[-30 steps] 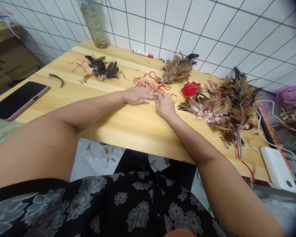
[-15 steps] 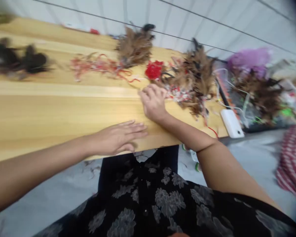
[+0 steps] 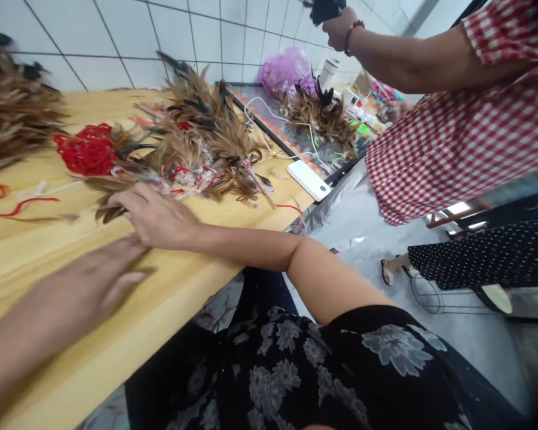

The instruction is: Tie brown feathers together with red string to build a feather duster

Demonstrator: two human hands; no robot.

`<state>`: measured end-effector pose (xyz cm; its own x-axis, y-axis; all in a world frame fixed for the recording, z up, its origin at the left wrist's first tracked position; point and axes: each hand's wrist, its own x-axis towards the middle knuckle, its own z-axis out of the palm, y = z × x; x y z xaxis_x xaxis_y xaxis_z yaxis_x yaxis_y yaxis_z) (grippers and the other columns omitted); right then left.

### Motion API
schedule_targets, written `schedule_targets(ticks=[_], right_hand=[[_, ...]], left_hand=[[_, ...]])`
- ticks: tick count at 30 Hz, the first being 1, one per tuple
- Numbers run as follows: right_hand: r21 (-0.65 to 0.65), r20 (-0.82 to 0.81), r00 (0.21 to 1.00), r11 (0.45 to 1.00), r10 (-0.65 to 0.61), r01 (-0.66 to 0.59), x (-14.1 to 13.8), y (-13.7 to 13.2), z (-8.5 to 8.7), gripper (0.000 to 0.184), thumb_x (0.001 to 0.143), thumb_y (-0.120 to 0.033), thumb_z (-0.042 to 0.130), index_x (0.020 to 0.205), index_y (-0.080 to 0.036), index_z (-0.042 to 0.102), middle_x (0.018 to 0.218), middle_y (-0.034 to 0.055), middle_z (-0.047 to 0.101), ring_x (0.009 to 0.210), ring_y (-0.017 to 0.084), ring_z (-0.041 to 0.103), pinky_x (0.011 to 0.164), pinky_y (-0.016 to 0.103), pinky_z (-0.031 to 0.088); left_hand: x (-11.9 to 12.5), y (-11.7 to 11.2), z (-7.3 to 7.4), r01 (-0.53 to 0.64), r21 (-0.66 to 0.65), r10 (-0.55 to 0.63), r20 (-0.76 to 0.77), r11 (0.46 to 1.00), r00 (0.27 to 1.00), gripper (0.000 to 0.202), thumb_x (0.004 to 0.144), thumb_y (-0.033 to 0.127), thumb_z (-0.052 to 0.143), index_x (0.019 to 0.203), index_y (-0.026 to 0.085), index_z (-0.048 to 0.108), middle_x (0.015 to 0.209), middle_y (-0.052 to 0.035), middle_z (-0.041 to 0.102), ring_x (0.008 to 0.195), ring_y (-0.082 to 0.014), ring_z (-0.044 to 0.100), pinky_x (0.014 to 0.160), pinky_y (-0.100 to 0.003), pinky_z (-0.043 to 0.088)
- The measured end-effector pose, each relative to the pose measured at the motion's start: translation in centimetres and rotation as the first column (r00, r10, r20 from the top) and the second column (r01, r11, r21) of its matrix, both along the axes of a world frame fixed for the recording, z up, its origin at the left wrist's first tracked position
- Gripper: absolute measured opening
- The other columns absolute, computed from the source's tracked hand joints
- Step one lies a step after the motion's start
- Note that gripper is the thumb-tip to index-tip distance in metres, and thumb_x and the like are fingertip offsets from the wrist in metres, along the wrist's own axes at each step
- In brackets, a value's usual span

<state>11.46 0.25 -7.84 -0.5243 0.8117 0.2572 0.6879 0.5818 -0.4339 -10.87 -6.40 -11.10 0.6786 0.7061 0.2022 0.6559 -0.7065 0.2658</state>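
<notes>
My right hand [image 3: 156, 216] rests at the front edge of a heap of brown feathers [image 3: 183, 149], its fingers bent but apart over some feather tips. Its thumb side is hidden, and I see nothing firmly gripped. Close by, my left hand [image 3: 85, 280] lies palm down on the wooden table [image 3: 170, 286], blurred, fingers stretched out and partly behind the right hand. Red and white strings show among the feathers. Beyond my right hand sits a tangle of red yarn [image 3: 87, 149]. Loose red string [image 3: 22, 206] lies to its left.
Another feather bundle [image 3: 18, 113] is at far left. A white power bank [image 3: 308, 180] with a white cable lies at the table's right edge. Beyond are a dark tray [image 3: 260, 107] and a purple bag [image 3: 287, 68]. A person in a red checked shirt [image 3: 457, 143] stands to the right.
My view has swung to the right, bringing the person in the checked shirt into sight. My right hand now touches feather tips, and my left hand has come close beside it.
</notes>
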Motion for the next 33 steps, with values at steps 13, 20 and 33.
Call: schedule_targets(ticks=[13, 20, 33], right_hand=[[0.027, -0.279, 0.952, 0.992, 0.129, -0.127, 0.9, 0.8, -1.2, 0.026, 0.105, -0.017, 0.046, 0.126, -0.02, 0.061, 0.131, 0.0119, 0.068, 0.13, 0.025, 0.061, 0.119, 0.043, 0.05], [0.254, -0.397, 0.907, 0.967, 0.138, -0.036, 3.2, 2.1, -1.1, 0.03, 0.112, -0.041, 0.042, 0.124, -0.022, 0.063, 0.114, 0.0105, 0.063, 0.112, 0.025, 0.064, 0.112, 0.05, 0.055], [0.159, -0.261, 0.964, 0.983, -0.05, 0.093, 4.8, 4.4, -0.7, 0.019, 0.105, -0.029, 0.047, 0.108, -0.022, 0.065, 0.105, 0.0108, 0.064, 0.099, 0.026, 0.063, 0.099, 0.046, 0.057]], left_hand=[[-1.5, 1.0, 4.3, -0.377, -0.028, 0.378, 0.009, 0.926, 0.926, 0.065, 0.106, 0.056, 0.025, 0.148, 0.023, 0.062, 0.16, -0.0103, 0.061, 0.154, -0.0312, 0.054, 0.133, -0.048, 0.041], [10.0, -1.0, 4.0, 0.113, -0.212, -0.128, -0.06, 0.971, 0.99, 0.059, 0.109, 0.047, 0.048, 0.162, 0.022, 0.054, 0.172, -0.0088, 0.048, 0.164, -0.0234, 0.04, 0.139, -0.04, 0.026], [0.5, 2.7, 5.2, -0.323, -0.145, 0.327, 0.006, 0.935, 0.945, 0.06, 0.109, 0.046, 0.042, 0.162, 0.021, 0.056, 0.171, -0.0085, 0.049, 0.16, -0.0271, 0.045, 0.135, -0.044, 0.033]])
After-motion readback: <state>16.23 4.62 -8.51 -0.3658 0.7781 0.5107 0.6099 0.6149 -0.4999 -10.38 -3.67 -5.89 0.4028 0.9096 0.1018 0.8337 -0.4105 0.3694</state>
